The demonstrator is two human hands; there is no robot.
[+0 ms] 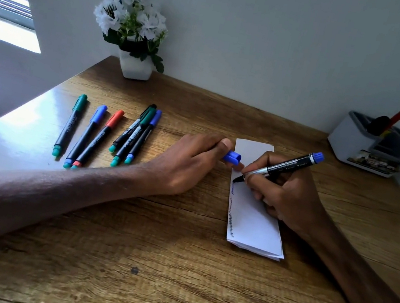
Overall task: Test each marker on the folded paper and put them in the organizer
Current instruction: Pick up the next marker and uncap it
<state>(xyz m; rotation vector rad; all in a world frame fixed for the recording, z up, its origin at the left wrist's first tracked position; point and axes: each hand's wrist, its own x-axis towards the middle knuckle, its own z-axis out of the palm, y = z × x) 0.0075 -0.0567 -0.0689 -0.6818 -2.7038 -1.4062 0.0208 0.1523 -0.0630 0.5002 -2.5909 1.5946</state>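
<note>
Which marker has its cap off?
The blue-ended marker in the right hand, its tip on the folded paper. Its blue cap is in the left hand; the six markers lying on the table all wear caps.

Right hand grips blue marker, tip on folded paper beside scribbles. Left hand pinches blue cap at paper's left edge. Six capped markers lie left on wooden desk. Organizer far right, flower pot far left.
</note>
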